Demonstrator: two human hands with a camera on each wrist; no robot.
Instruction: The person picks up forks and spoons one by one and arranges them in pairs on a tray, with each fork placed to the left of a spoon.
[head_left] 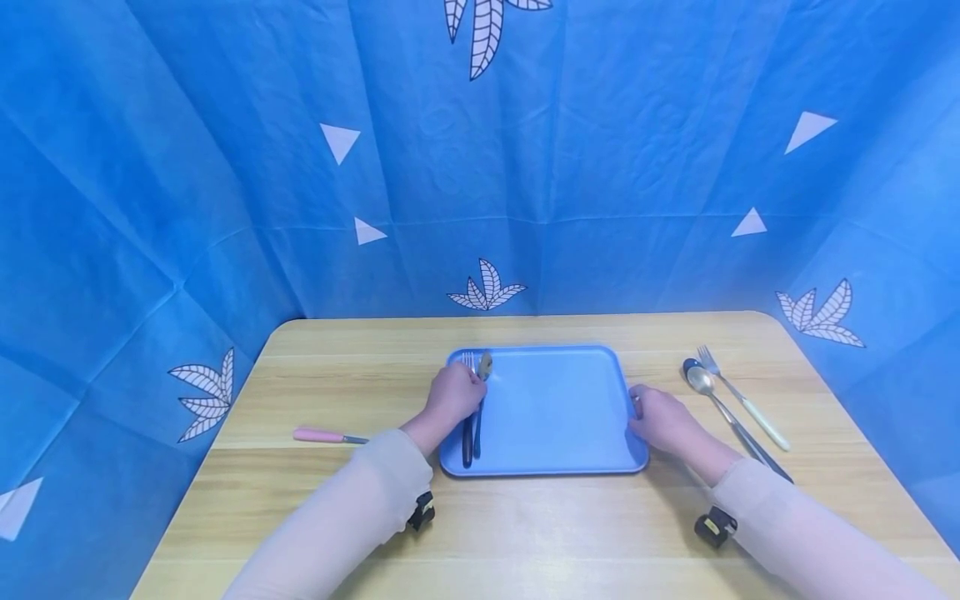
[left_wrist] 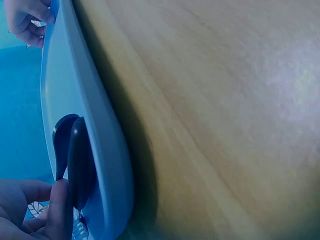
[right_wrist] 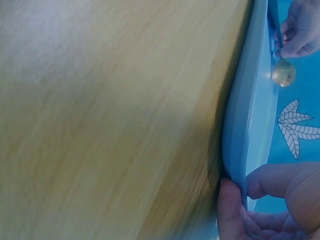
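Observation:
A blue tray lies on the table, with a dark-handled fork and a spoon along its left side. My left hand pinches the spoon's handle between thumb and fingers, beside the fork's dark handle. In the right wrist view the spoon's bowl shows past the left fingers. My right hand grips the tray's right rim, thumb and fingers on either side of the tray wall.
On the right of the wooden table lie a light-handled fork, a spoon and another dark-ended utensil partly under it. A pink-handled utensil lies at the left, partly hidden by the sleeve. A blue curtain hangs behind.

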